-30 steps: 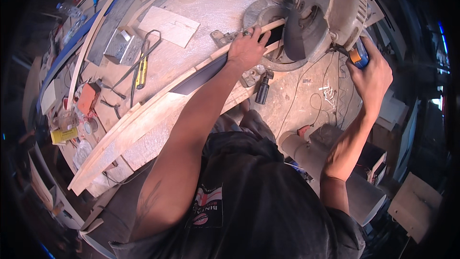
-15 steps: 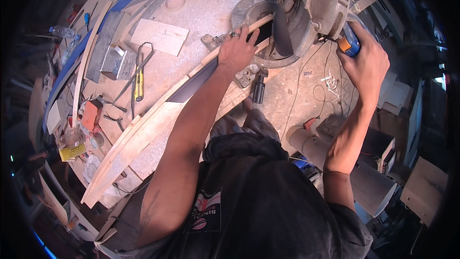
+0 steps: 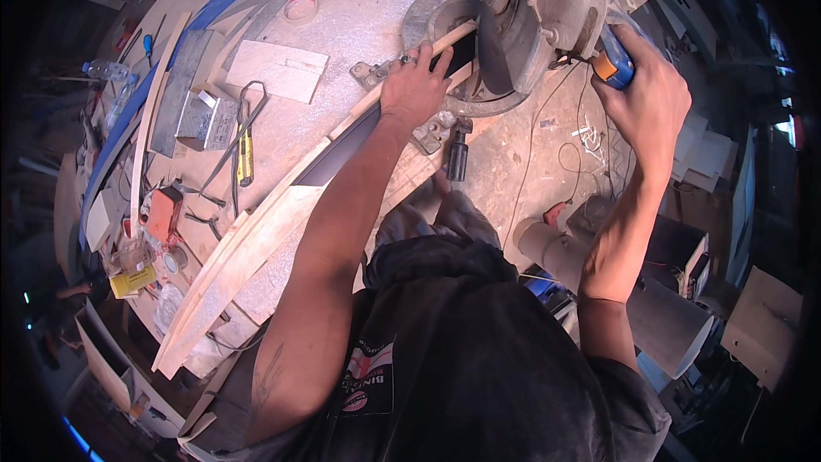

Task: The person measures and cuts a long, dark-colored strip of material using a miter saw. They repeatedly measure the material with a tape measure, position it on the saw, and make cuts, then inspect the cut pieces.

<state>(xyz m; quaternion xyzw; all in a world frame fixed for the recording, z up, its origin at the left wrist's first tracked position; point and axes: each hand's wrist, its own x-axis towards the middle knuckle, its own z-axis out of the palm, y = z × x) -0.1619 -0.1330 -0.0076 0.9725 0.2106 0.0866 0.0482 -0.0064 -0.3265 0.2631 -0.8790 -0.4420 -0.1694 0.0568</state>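
Left hand (image 3: 416, 85) lies flat on a long wooden strip (image 3: 256, 239), fingers (image 3: 432, 56) spread and pressing it down at the base of the miter saw (image 3: 522, 17); a ring shows on one finger. The strip runs from the saw at far centre diagonally to the near left, past the bench (image 3: 359, 26) edge. Its far end sits under the saw's blade guard.

Right hand (image 3: 646, 103) is closed around the saw's blue-and-orange handle (image 3: 614, 64), fingers wrapped tight on it, right of the saw head.

On the dusty bench, left of the strip: a pale rectangular board (image 3: 275, 70), a grey metal box (image 3: 203, 115), yellow-handled pliers (image 3: 244, 154), a roll of tape (image 3: 301, 8) further off. An orange block (image 3: 162, 212) and a yellow tape measure (image 3: 132, 281) lie near the bench's left edge. A black-handled tool (image 3: 457, 154) lies just near the saw base.
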